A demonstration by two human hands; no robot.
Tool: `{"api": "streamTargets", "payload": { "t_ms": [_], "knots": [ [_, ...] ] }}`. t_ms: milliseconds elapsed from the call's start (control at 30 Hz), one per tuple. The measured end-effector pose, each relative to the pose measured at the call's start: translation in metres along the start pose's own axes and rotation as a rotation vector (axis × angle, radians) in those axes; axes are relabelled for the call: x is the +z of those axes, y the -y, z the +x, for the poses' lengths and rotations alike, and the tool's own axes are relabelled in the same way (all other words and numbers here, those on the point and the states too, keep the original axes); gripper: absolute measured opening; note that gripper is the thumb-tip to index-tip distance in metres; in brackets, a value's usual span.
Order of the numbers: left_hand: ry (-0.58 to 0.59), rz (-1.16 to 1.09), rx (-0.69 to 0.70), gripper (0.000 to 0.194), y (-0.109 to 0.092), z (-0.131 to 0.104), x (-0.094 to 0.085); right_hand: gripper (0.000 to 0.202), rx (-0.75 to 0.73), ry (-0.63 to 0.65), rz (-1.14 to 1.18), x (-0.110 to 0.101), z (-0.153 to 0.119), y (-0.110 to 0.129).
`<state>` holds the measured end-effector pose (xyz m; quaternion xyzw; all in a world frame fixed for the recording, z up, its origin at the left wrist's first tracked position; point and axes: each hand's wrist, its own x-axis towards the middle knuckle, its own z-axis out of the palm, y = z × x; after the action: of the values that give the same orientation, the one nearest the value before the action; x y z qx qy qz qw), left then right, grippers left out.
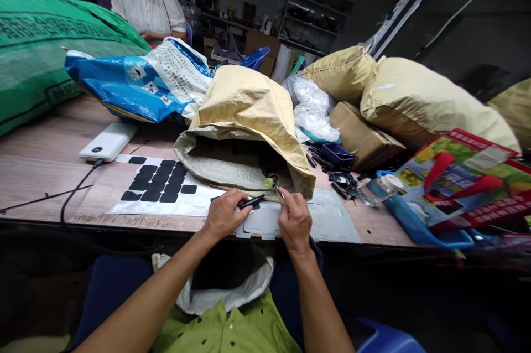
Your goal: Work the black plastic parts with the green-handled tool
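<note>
My left hand [226, 213] is closed round a slim black pen-like stick [254, 201], whose tip points right. Opposite it, my right hand [295, 223] pinches a thin, shiny rod-like piece [278, 190]. A small yellow-green round piece [269, 182] shows at the far end of that rod; whether they are joined I cannot tell. Both hands are over a grey board [332, 217] at the table's front edge. Just beyond them a tan woven sack [249, 98] lies with its mouth towards me, its inside dark.
A white sheet with black rounded stickers [160, 181] and a white power bank [108, 141] lie left. Blue packaging [136, 84] is behind. To the right are small black parts [344, 181], a clear jar [379, 190] and a blue tray [431, 234]. Another person [151, 15] sits across.
</note>
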<state>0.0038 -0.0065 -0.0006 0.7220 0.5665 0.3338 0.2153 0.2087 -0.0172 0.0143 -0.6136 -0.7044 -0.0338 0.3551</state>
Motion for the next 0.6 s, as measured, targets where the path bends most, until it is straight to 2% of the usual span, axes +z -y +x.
{"api": "streamTargets", "payload": {
  "t_ms": [167, 267, 433, 600],
  "knots": [
    [0.004, 0.008, -0.011, 0.011, 0.000, 0.000, 0.001, 0.034, -0.009, 0.073, 0.291, -0.026, -0.008, 0.020],
    [0.008, 0.019, -0.002, 0.011, 0.000, 0.000, 0.000, 0.035, -0.022, 0.072, 0.284, -0.031, -0.015, 0.025],
    [-0.006, 0.028, -0.001, 0.010, -0.001, 0.000, 0.000, 0.039, -0.042, 0.186, 0.224, -0.026, -0.023, 0.024],
    [-0.006, -0.009, -0.011, 0.011, -0.001, -0.001, 0.001, 0.037, -0.037, 0.129, 0.240, -0.029, -0.023, 0.032]
  ]
}}
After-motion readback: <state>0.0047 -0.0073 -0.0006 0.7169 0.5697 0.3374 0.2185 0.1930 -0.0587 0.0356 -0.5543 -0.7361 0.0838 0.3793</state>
